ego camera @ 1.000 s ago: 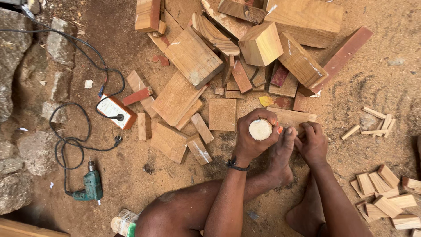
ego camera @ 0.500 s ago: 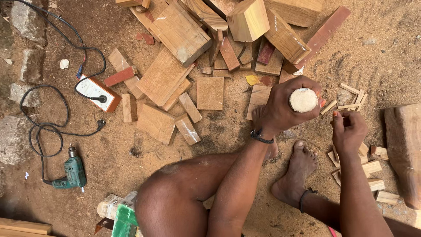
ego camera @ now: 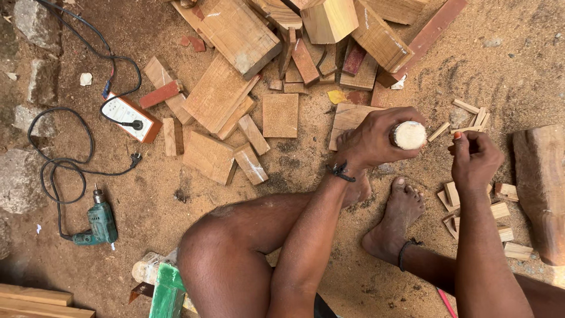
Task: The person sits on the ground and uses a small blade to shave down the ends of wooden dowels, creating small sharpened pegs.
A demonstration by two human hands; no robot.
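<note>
My left hand [ego camera: 374, 140] is closed around a pale round wooden handle [ego camera: 409, 135], whose cut end faces up at me. My right hand [ego camera: 474, 160] is just to its right, fingers pinched together near the thumb, apparently on something small that I cannot make out. Both hands hover above sawdust-covered ground, over my bare feet [ego camera: 395, 215]. Small thin wooden pieces [ego camera: 471, 118] lie on the ground just beyond my right hand, and more of them [ego camera: 500, 209] lie beneath it.
A heap of wooden blocks and offcuts [ego camera: 235, 88] covers the ground at the top. A green electric drill [ego camera: 100, 222], its black cable [ego camera: 59, 171] and a white socket box [ego camera: 126, 116] lie at left. A thick log [ego camera: 541, 188] stands at right. Stones [ego camera: 23, 182] edge the left.
Both hands have shifted right and away from the block heap, the left still gripping the round handle. The right hand has drawn apart from the left.
</note>
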